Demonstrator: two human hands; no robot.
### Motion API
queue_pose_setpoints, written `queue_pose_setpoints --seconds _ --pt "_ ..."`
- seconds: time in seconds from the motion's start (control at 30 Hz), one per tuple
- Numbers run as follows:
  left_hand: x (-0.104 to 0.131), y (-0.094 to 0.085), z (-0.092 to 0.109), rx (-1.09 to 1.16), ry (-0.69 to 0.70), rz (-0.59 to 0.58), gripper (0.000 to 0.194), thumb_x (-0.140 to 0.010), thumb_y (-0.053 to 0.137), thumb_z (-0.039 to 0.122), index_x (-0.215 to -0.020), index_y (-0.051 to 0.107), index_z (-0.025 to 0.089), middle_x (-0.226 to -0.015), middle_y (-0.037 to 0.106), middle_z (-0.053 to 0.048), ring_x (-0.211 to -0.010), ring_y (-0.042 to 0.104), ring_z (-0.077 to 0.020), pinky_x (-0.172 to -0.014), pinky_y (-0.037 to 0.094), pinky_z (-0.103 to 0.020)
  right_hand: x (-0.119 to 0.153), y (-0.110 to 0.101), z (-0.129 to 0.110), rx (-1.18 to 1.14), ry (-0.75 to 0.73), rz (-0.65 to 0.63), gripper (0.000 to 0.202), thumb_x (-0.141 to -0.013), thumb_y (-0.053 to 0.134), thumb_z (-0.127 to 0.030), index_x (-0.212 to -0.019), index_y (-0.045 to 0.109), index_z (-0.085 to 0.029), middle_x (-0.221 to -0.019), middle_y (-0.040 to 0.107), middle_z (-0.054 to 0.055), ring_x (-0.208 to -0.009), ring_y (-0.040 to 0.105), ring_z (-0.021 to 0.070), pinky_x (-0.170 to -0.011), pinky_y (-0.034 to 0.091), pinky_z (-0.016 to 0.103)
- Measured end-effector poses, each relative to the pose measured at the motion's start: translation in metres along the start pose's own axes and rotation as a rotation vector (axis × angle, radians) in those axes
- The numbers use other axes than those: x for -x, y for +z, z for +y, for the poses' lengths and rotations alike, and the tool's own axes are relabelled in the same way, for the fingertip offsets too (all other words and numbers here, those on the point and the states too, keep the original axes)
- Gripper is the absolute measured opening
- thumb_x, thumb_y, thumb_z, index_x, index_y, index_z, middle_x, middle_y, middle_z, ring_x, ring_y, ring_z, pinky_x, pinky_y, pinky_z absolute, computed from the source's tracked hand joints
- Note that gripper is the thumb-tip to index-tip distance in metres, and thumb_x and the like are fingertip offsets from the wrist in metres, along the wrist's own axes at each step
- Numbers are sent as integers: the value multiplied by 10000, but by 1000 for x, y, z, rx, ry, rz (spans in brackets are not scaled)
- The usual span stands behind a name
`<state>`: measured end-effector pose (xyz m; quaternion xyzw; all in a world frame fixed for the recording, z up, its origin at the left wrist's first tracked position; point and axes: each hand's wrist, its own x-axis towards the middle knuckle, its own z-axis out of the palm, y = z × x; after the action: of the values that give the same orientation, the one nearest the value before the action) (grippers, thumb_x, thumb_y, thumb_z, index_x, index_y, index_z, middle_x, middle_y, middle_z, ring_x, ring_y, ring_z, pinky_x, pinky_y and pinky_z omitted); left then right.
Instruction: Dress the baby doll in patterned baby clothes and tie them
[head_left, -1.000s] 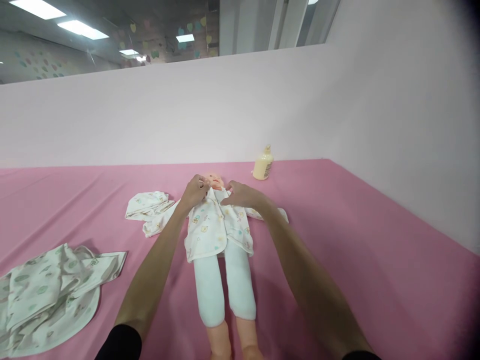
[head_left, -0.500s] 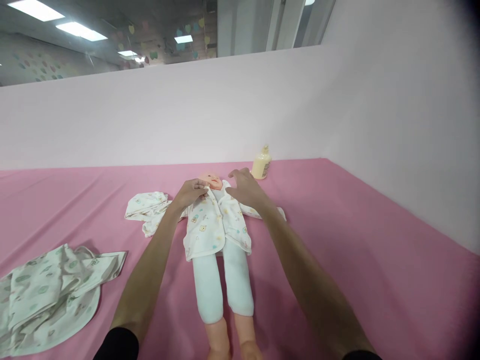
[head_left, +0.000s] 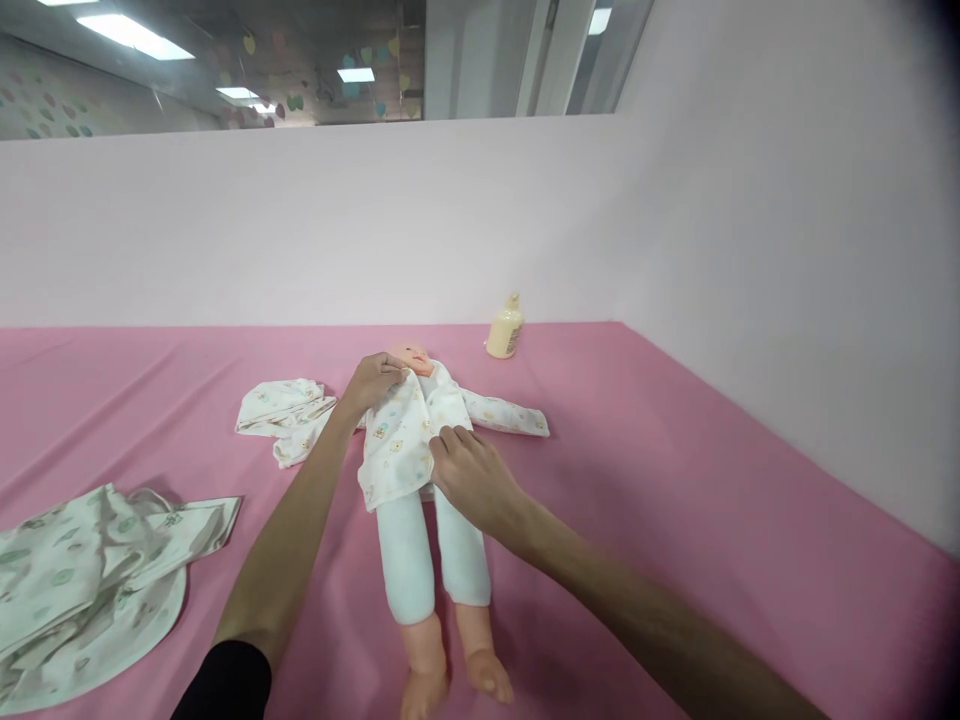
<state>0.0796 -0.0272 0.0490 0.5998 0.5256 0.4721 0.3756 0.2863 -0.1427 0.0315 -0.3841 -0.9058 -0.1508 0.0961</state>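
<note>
Jacket [head_left: 396,445] on doll [head_left: 424,645] — collar [head_left: 412,382] pinched in left hand [head_left: 373,382], lower front edge [head_left: 430,466] in right hand [head_left: 476,478].

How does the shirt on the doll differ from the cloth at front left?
Pose: the shirt is on the doll; the cloth lies in loose folds on the pink sheet.
Print: the shirt has small motifs, some yellow; the cloth has green, leaf-like ones.
Contact: the left hand and right hand are on the shirt; neither touches the cloth.
Shared: both are pale, printed fabric.
</note>
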Motion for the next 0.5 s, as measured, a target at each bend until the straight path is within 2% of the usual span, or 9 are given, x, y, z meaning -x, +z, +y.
queue_pose_setpoints --seconds 0.1,0.27,0.37,0.43,0.5 --pt "-1 1 -3 31 27 0 228 -737 727 313 -866 656 139 -748 683 -33 -678 613 -124 -609 454 -232 5 3 -3 -14 -12 52 220 -762 477 25 -810 595 -154 -828 603 102 -777 538 243 -661 387 352" --pt "0 2 -2 27 28 1 219 -758 707 284 -918 613 167 -739 675 -13 -606 583 -112 -535 420 -218 31 -1 -11 -346 -87 117 207 -774 476 -9 -811 589 -178 -836 617 58 -778 525 195 -717 417 320" --pt "3 2 0 -8 28 -23 204 -771 691 268 -927 602 172 -711 663 0 -566 562 -103 -512 403 -211 39 -6 -5 -525 -135 107 201 -796 489 -32 -854 600 -190 -859 633 46 -808 539 187 -760 433 317" --pt "5 2 1 -30 37 -33 202 -770 688 253 -927 590 173 -704 658 9 -545 544 -94 -502 387 -206 32 -10 5 -669 -53 84 112 -861 522 -126 -862 601 -204 -862 640 39 -805 557 179 -748 444 307" --pt "6 2 3 -60 43 -40 214 -761 693 241 -929 578 175 -724 666 10 -547 539 -90 -504 381 -203 14 -12 18 -776 179 102 98 -916 535 -272 -871 599 -213 -873 647 36 -782 576 173 -703 447 293"
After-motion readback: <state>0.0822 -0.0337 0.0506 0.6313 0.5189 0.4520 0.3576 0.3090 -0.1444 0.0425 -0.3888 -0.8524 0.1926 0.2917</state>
